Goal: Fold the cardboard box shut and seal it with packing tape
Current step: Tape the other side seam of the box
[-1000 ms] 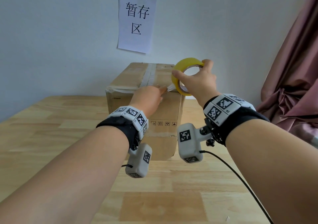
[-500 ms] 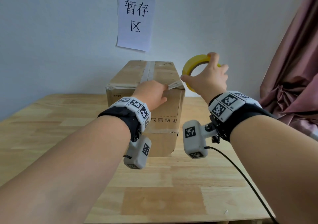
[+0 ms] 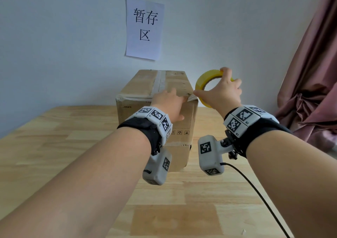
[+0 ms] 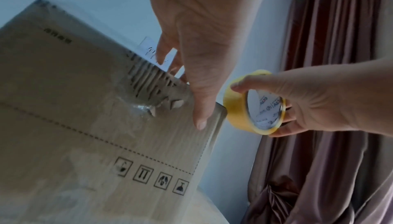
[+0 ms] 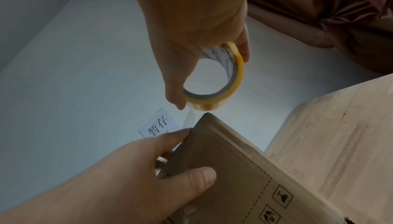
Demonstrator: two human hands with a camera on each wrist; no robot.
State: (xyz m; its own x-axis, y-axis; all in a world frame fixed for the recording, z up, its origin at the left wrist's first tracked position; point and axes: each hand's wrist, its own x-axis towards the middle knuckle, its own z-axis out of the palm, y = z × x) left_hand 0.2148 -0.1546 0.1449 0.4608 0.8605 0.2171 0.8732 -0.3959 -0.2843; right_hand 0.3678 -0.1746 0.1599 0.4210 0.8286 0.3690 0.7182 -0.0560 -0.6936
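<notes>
A brown cardboard box stands closed on the wooden table, with a strip of clear tape along its top seam. My left hand rests on the box's near top edge close to the right corner: fingers flat on top, thumb straight down the front face. My right hand grips a yellow tape roll just past the box's right corner. A short clear strip runs from the roll to that corner. In the right wrist view the roll hangs above the corner.
A paper sign hangs on the wall behind the box. A pink curtain drapes at the right, close to the table's right edge. A black cable trails from my right wrist across the table.
My right hand has carried the roll rightward, from over the box's near top edge to beyond its right corner, drawing tape out. My left hand has stayed on the edge, sliding slightly right.
</notes>
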